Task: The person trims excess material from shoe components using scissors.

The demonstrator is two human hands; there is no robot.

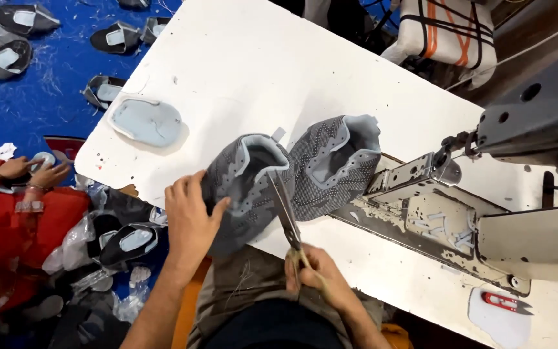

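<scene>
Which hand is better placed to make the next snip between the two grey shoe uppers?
Probably the right hand: it holds the scissors, blades up between the two grey shoe uppers. The left hand grips the nearer upper's side, steadying it.

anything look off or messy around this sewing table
Mostly the floor: several shoe uppers lie scattered on the blue surface among loose threads and white scraps. The sewing machine bed is badly chipped and worn. On the table, the grey uppers and scissors look in order.
</scene>
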